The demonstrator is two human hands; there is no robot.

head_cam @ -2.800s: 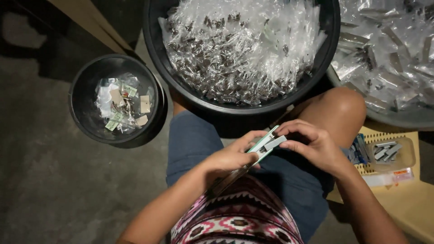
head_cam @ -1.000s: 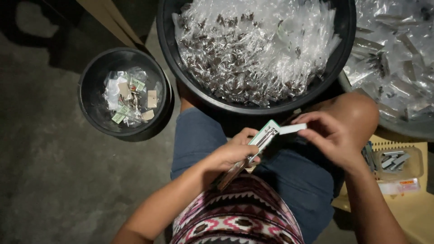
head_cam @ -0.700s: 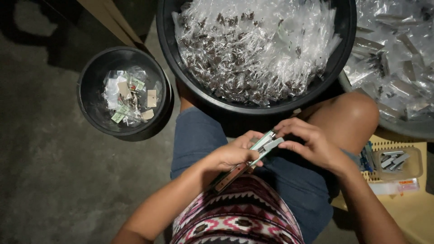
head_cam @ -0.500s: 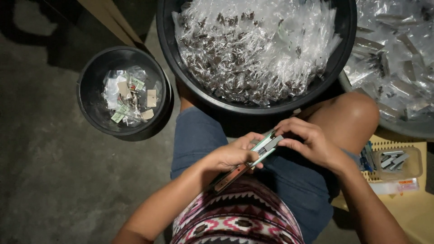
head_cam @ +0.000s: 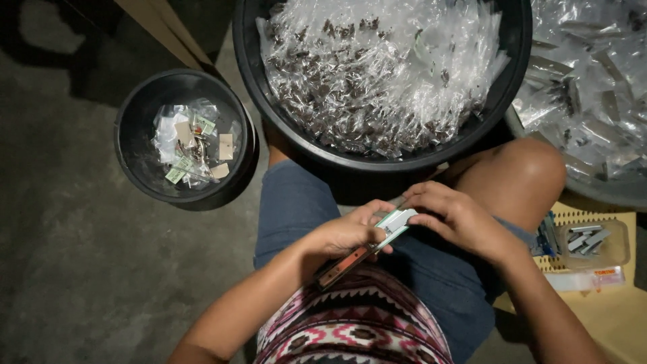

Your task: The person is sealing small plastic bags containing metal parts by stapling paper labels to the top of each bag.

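So I'm sitting with both hands working over my lap. My left hand [head_cam: 347, 232] is clamped around a long flat tool [head_cam: 350, 259] with a reddish-brown handle, and I honestly can't tell if it's a stapler or a sealer from up here. My right hand [head_cam: 455, 219] is pinching a small pale green and white card [head_cam: 396, 221] right at the tool's front end.

What's changed: about 1 second ago my right hand was lifted away to the side with the card tilted up, and now it's back down against the tool, card sitting flat at the tip and fingers curled close over it. I'm reading that as the piece being lined up and pressed, so this one's probably nearly done.

1 big black tub [head_cam: 513, 40] of filled clear packets is sitting just past my knees, a small black bucket [head_cam: 135, 168] with paper scraps is off to my left, and a clear box of metal bits [head_cam: 603, 243] is by my right knee.
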